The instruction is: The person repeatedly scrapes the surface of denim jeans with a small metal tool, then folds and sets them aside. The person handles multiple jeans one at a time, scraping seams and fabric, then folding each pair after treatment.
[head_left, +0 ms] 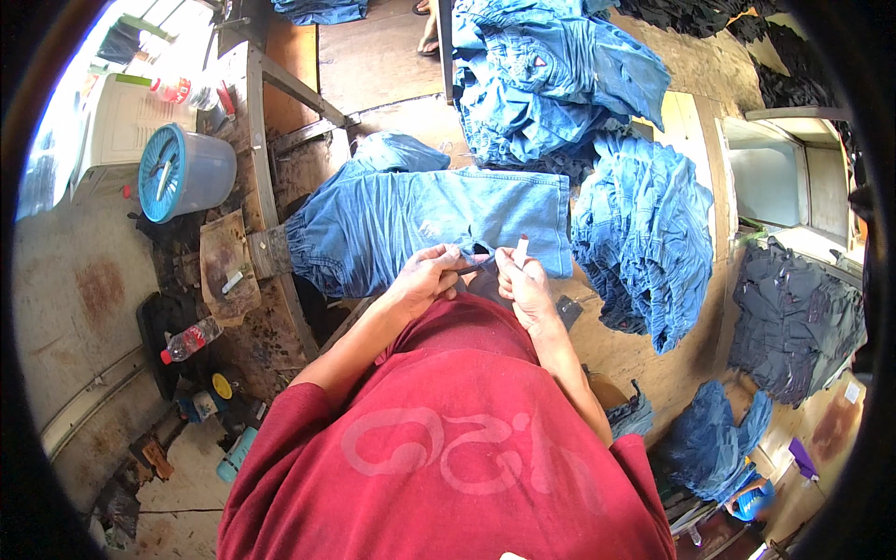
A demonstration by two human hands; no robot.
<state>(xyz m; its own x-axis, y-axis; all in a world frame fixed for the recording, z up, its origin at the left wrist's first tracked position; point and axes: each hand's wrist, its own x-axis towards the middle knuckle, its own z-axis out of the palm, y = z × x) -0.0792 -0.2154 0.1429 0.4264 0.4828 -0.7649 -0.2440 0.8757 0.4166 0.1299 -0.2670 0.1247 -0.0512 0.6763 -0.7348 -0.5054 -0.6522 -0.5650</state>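
Light blue denim shorts (pixel 373 210) lie across the work surface in front of me, their gathered waist at the left and a leg hem at the right. My left hand (pixel 431 277) pinches the near edge of the denim, fingers closed. Close beside it, my right hand (pixel 525 287) is closed at the same edge. A small dark gap shows in the cloth between the two hands. A short white piece with a dark tip (pixel 521 248) stands up at the right fingers; whether it is a tool or a finger wrapping I cannot tell.
Heaped denim garments (pixel 560 75) fill the far middle, with another denim pile (pixel 644 238) at the right. Dark grey garments (pixel 793 322) are stacked farther right. At the left are a lidded plastic bucket (pixel 205 173), a bottle (pixel 193 340) and a wooden frame (pixel 266 140). Another person's foot (pixel 427 43) shows at the top.
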